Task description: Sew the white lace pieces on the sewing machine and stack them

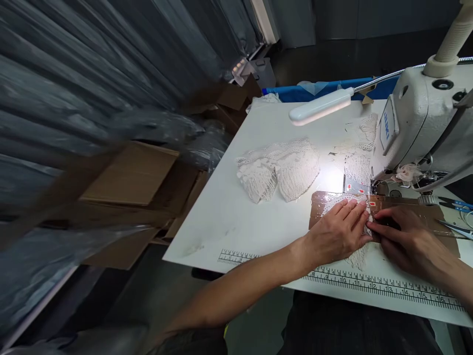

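A left hand [338, 234] lies flat, palm down and fingers extended side by side, on white lace [332, 198] spread over a brown sheet [424, 219] at a sewing station. The right hand [410, 241] comes in from the other side, its fingers curled and its forefinger reaching to the lace's edge by the left hand's fingertips — whether it pinches the fabric, one cannot tell. The lace sits just in front of the presser foot [374, 186] of a white sewing machine [414, 108], marked JUKI. A small label with a red arrow [372, 203] shows on the brown sheet just beyond the fingers, and more lace [357, 259] hangs out below the sheet's near edge.

To the right of the hands, blue-handled snips [460, 204] and a pair of scissors [456, 229] rest near the sheet's far end. Behind the foot lies another lace piece [357, 170]; a two-lobed lace piece [279, 170] lies apart on the white table [207, 231], left of the machine. A lit lamp [321, 106] on a flexible metal neck hangs above. A printed ruler [373, 283] runs along the table's near edge, partly hidden by the left forearm. Beyond the table's left side stand open cardboard boxes [133, 172] — blurred, like the grey sheeting [92, 74] behind them.
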`<state>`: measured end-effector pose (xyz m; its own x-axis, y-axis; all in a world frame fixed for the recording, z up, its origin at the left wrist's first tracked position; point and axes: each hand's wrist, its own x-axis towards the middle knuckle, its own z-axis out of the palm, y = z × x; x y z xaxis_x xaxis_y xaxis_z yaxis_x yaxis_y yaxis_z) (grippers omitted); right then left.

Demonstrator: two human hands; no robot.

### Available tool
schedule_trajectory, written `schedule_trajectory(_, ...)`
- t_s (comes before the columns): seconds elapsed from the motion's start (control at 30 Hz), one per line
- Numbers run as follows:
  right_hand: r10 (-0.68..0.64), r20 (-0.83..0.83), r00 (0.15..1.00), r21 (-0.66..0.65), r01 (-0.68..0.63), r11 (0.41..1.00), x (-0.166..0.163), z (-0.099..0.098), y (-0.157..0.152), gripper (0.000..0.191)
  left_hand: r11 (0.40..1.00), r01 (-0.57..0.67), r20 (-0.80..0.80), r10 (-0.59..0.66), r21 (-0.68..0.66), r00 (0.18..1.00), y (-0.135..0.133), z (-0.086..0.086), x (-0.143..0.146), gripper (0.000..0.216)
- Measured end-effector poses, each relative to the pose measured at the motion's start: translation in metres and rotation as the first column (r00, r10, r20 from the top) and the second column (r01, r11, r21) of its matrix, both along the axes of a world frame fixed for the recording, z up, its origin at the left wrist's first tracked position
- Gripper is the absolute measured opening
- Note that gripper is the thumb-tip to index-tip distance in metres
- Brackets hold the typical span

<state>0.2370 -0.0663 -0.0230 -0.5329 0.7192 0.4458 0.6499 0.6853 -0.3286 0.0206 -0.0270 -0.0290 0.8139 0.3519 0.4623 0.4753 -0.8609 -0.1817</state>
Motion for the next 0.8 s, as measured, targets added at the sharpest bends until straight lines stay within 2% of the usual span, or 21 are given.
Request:
schedule_trajectory(0.13,0.002,0.016,1.0,0.004,-0.002,1.0,0.001,0.001,0.0,0.025,1.0,0.004,0.018,-0.003,-0.03,1.0,0.001,0.002,0.0,0.047)
schedule_trajectory(0.53,0.022,0.06,0.998,0.044,-0.025,0.999,0.002,-0.002,0.0,0.028,0.99,0.04,-0.126,-0.057,-0.137,0.99,0.014,0.007,-0.003,0.041)
schedule_trajectory(0.7,0.016,0.104,0.994,0.068,-0.023,0.997,0.002,0.0,-0.001,0.029,0.992,0.065,-0.192,-0.085,-0.104,0.978,0.017,0.008,-0.002,0.048)
schedule_trajectory(0.8,-0.024,0.144,0.989,0.082,0.013,0.997,0.001,-0.002,-0.004,0.029,0.997,0.044,-0.211,-0.056,-0.06,0.976,0.014,0.01,-0.001,0.05)
